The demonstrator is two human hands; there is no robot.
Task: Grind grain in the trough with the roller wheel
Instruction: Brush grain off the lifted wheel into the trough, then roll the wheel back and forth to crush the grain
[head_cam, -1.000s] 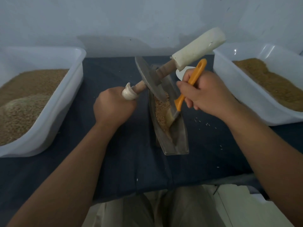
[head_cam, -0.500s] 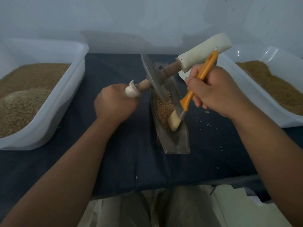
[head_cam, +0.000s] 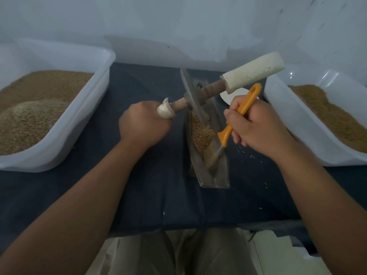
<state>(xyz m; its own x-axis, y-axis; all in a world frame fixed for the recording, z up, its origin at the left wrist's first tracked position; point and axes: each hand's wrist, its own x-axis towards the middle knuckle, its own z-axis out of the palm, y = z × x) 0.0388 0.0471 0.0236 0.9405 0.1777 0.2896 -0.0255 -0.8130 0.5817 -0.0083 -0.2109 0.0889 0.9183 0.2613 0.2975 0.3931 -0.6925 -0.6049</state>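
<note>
In the centre of the frame, head view: narrow grey metal trough (head_cam: 214, 175) lies lengthwise on the desk, tan grain (head_cam: 201, 133) heaped in its middle.

Grey metal roller wheel (head_cam: 193, 100) stands in the far part of the trough, axle tilted, white padded handle (head_cam: 252, 73) high at upper right. Left hand (head_cam: 145, 124): grip clamped round the low, white-wrapped axle end. Right hand (head_cam: 258, 126): grip clamped on the orange-handled brush (head_cam: 242, 110).

Change over the last second: bristles have travelled down the trough toward its near end and now sit just below the heap. Wheel has kept its tilt and has not rolled.

Judgement: a sweep-up pause, collecting strays back under the wheel; grinding not resumed.

Surface: desk under dark blue cloth (head_cam: 139, 185), loose grains (head_cam: 252, 155) scattered right of the trough. White plastic tub (head_cam: 79, 124) at left and another white tub (head_cam: 282, 120) at right, both holding grain. Pale plain wall (head_cam: 178, 26) behind. Light dim.
</note>
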